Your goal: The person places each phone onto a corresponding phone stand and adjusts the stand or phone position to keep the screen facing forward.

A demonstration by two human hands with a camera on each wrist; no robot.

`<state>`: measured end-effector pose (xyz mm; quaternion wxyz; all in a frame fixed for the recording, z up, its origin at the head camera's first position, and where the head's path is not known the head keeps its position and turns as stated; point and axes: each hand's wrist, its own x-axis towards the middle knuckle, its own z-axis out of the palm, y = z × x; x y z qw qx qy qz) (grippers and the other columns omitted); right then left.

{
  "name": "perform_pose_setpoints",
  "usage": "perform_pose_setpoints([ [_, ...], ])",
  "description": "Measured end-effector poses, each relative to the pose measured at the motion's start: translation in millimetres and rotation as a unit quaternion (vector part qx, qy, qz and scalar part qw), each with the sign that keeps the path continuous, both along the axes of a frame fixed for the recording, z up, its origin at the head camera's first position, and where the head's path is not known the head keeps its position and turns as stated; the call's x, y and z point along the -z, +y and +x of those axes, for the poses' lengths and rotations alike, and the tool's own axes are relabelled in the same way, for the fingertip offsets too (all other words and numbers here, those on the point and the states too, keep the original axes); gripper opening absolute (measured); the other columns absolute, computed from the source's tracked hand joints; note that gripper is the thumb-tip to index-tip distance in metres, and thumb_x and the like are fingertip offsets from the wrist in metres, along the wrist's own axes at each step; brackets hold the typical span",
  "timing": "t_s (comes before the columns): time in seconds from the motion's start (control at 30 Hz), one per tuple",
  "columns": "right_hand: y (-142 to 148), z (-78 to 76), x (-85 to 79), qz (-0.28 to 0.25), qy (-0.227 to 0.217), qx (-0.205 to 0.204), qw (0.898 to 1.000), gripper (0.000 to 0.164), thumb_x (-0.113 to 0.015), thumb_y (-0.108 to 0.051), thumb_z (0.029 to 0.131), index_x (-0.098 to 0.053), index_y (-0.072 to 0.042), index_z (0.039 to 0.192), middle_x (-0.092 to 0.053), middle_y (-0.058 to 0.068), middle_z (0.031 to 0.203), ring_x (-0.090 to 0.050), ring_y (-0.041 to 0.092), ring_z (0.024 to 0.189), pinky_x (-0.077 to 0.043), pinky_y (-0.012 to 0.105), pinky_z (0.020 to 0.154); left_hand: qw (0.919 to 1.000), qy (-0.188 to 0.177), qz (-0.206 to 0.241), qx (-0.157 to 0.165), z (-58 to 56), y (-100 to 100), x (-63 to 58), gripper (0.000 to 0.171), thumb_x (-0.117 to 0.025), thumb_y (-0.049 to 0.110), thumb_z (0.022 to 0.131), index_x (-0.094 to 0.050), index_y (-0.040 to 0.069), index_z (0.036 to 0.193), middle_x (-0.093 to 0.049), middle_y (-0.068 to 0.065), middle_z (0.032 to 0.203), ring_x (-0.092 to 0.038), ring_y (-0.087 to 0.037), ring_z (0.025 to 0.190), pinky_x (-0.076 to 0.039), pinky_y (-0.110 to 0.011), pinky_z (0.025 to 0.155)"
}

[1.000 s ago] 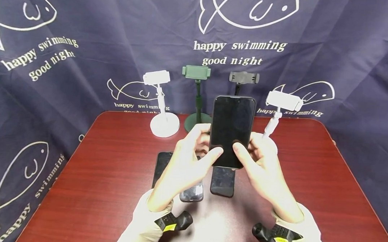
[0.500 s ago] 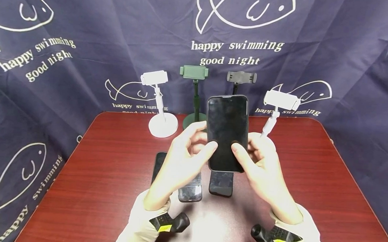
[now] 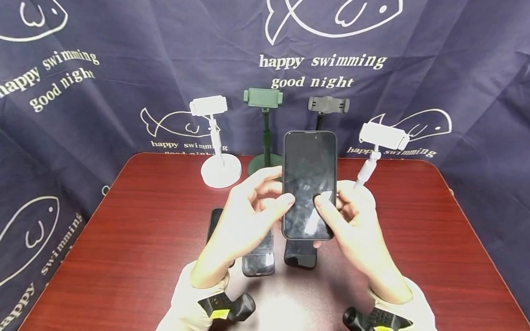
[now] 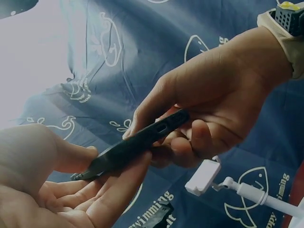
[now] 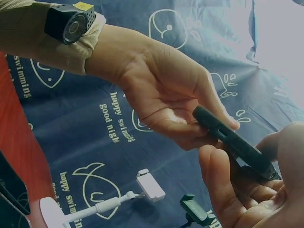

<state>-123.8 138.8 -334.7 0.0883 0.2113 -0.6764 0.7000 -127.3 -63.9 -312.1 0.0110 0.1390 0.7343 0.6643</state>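
Observation:
A black smartphone (image 3: pixel 309 172) is held upright above the table, its dark screen facing me. My left hand (image 3: pixel 251 221) grips its left edge, thumb on the screen and fingers behind. On the opposite edge my right hand (image 3: pixel 355 228) holds it the same way. Both wrist views show the phone edge-on, pinched between thumbs and fingers, as in the left wrist view where the phone (image 4: pixel 137 147) slants between the hands. Below it, partly hidden, lie several more phones: one (image 3: pixel 259 259) under my left hand, one (image 3: pixel 300 256) beneath the held phone, and one (image 3: pixel 215 222) further left.
Along the back of the red table (image 3: pixel 157 190) stand several phone holders: a white one (image 3: pixel 220 171) at left, a green one (image 3: pixel 263 98), a black one (image 3: pixel 328 104) partly behind the phone, and another white one (image 3: pixel 383 136) at right. A dark blue fish-print cloth (image 3: pixel 117 80) hangs behind.
Both hands have shifted slightly left with the phone, and its lower end has come down a little. Light reflections now show on its screen. The view has drifted slightly too.

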Motion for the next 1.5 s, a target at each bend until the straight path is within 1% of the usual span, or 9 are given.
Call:
perform_pose_setpoints([
  [0.13,0.4,-0.3,-0.3,0.003,0.009,-0.004,1.000,0.003,-0.060,0.006,0.098,-0.061,0.004,0.101,-0.072,0.002,0.070,-0.068,0.017,0.047,-0.052,0.037,0.039,1.0000,0.004,-0.001,0.004,-1.6,-0.8,0.4,0.048,-0.072,0.007,0.093,-0.059,0.010,0.139,-0.074,-0.016,0.107,-0.067,-0.011,0.069,-0.059,-0.033,0.064],
  [0.3,-1.4,-0.7,-0.4,0.006,0.030,0.023,0.999,0.005,-0.063,0.009,0.095,-0.064,0.007,0.099,-0.067,-0.002,0.068,-0.064,0.006,0.054,-0.052,0.022,0.049,0.9999,0.008,-0.008,0.005,-2.7,-2.0,0.2,0.047,-0.073,0.007,0.093,-0.060,0.009,0.137,-0.074,-0.016,0.107,-0.067,-0.012,0.067,-0.059,-0.033,0.063],
  [0.4,-2.5,-1.2,-0.2,0.004,0.039,0.032,0.999,0.007,-0.063,0.011,0.093,-0.065,0.007,0.098,-0.066,-0.002,0.067,-0.061,0.004,0.056,-0.049,0.018,0.053,0.9999,0.009,-0.006,0.009,-3.2,-2.2,0.3,0.046,-0.073,0.006,0.093,-0.060,0.009,0.137,-0.074,-0.016,0.108,-0.069,-0.012,0.070,-0.061,-0.036,0.065],
  [0.67,-2.4,-3.0,0.9,0.008,0.046,0.022,0.999,0.007,-0.063,0.011,0.093,-0.065,0.007,0.098,-0.070,-0.001,0.069,-0.065,0.005,0.057,-0.053,0.019,0.056,1.0000,0.006,0.001,0.004,-2.0,-1.9,-0.4,0.047,-0.073,0.005,0.092,-0.059,0.009,0.137,-0.075,-0.016,0.107,-0.069,-0.012,0.070,-0.061,-0.049,0.068],
  [0.8,-1.7,-2.6,1.9,0.010,0.045,0.013,0.999,0.018,-0.066,0.015,0.088,-0.065,0.009,0.105,-0.075,0.000,0.081,-0.073,0.008,0.071,-0.059,0.021,0.066,0.9999,0.011,0.005,-0.001,-1.6,-2.5,-0.8,0.047,-0.072,0.003,0.092,-0.059,0.006,0.137,-0.074,-0.018,0.106,-0.068,-0.011,0.069,-0.061,-0.043,0.066],
  [0.87,-1.5,-2.3,2.4,0.002,0.042,0.001,0.999,0.024,-0.067,0.017,0.086,-0.065,0.010,0.109,-0.077,0.003,0.088,-0.077,0.013,0.078,-0.062,0.025,0.071,0.9998,0.016,0.006,-0.002,-1.7,-3.1,-0.8,0.047,-0.072,0.002,0.092,-0.059,0.005,0.136,-0.073,-0.019,0.106,-0.068,-0.011,0.069,-0.062,-0.040,0.065],
  [1.03,-1.4,-2.2,2.9,-0.014,0.038,-0.019,0.999,0.024,-0.066,0.019,0.086,-0.063,0.011,0.109,-0.078,0.005,0.091,-0.078,0.016,0.082,-0.063,0.031,0.073,0.9997,0.025,0.003,-0.005,-1.6,-4.0,-1.6,0.046,-0.073,0.001,0.091,-0.061,0.007,0.135,-0.073,-0.018,0.106,-0.070,-0.013,0.071,-0.062,-0.037,0.066],
  [1.33,4.6,0.5,-2.1,-0.002,0.018,0.035,0.999,0.034,-0.068,0.016,0.087,-0.066,0.000,0.118,-0.079,0.003,0.095,-0.077,0.014,0.084,-0.061,0.023,0.075,0.9998,0.016,0.007,-0.004,-1.5,-3.3,-2.1,0.047,-0.074,0.001,0.091,-0.062,0.008,0.135,-0.073,-0.018,0.106,-0.069,-0.013,0.072,-0.062,-0.036,0.065],
  [1.5,13.1,-2.5,-5.8,-0.022,0.036,0.056,0.998,0.037,-0.066,0.018,0.087,-0.068,-0.002,0.118,-0.076,0.003,0.093,-0.072,0.011,0.078,-0.058,0.019,0.070,0.9999,0.014,0.003,-0.004,-2.1,-2.1,-1.5,0.046,-0.074,0.001,0.090,-0.062,0.009,0.134,-0.073,-0.017,0.105,-0.068,-0.013,0.070,-0.062,-0.035,0.065],
])
